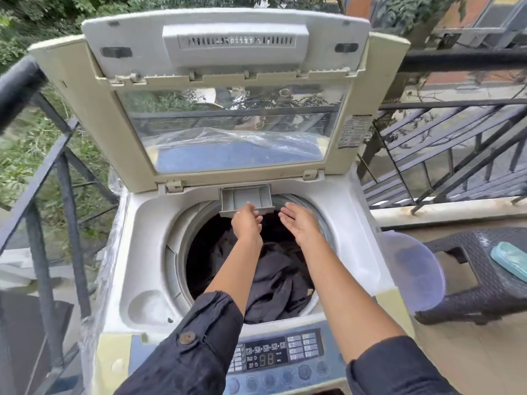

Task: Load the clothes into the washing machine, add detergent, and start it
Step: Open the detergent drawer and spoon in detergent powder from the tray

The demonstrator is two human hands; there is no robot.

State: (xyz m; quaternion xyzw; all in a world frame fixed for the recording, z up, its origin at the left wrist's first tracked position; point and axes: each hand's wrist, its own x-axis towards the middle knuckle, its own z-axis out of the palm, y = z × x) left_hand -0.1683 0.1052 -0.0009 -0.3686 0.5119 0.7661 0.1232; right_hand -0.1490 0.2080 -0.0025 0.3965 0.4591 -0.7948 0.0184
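Setting: balcony with dark railing (65, 178); washing machine (137, 229), lid (228, 89) raised.
Clothes: dark clothes (273, 280) lay inside the drum.
Drawer: detergent drawer (245, 199) stood pulled out.
Left hand: left hand (246, 223) fingers touched the drawer's front edge.
Right hand: right hand (299, 222) flat open, empty, beside it.

— Looks like a home balcony, outdoors.
— Fenced by a dark metal railing (65, 178), with green foliage (25, 138) just beyond and a neighbouring brick building (470, 10) past that.
— Set up for laundry: top-loading washing machine (356, 246) against the railing, lid (222, 89) raised.
— Woven plastic stool (484, 286) beside, on a tiled floor (470, 352).
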